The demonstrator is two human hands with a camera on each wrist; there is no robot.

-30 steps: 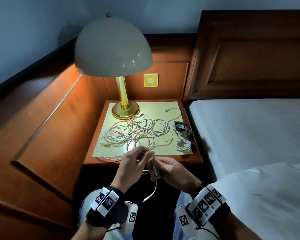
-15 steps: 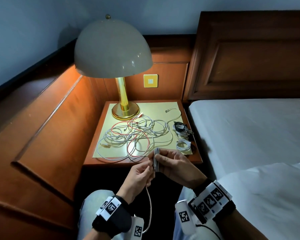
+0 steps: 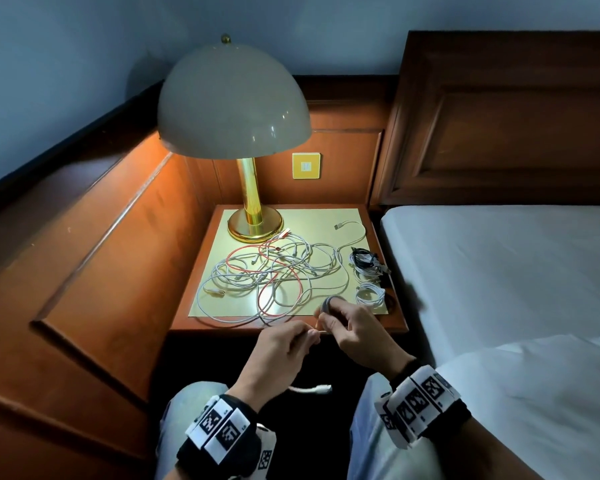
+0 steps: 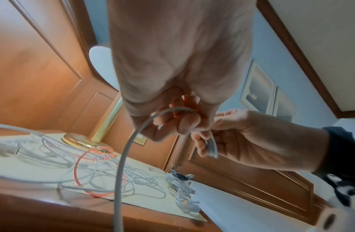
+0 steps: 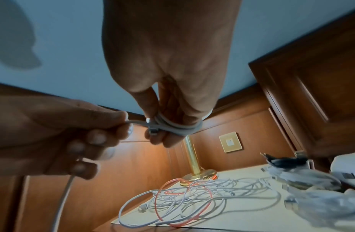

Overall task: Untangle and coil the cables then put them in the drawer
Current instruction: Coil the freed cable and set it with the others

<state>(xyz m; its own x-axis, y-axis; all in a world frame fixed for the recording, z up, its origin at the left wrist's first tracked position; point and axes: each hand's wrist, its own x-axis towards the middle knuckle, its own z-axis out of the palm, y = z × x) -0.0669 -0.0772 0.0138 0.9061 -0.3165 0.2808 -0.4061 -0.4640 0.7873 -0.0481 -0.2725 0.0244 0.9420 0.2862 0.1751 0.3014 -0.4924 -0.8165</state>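
Just off the front edge of the nightstand, I see the white cable wound in several loops round the fingers of my right hand, which clasps that coil; my left hand pinches the same cable between thumb and forefinger just beside the coil, and the free end hangs below the left wrist; both hands sit close together, knuckles up, above my knees; on the nightstand's pale top lies the tangle of white and red cables, and along its right edge three small coiled bundles, one dark, two white; a brass lamp stands at the back, a wall plate behind it; the bed lies to the right; no drawer shows in any view.
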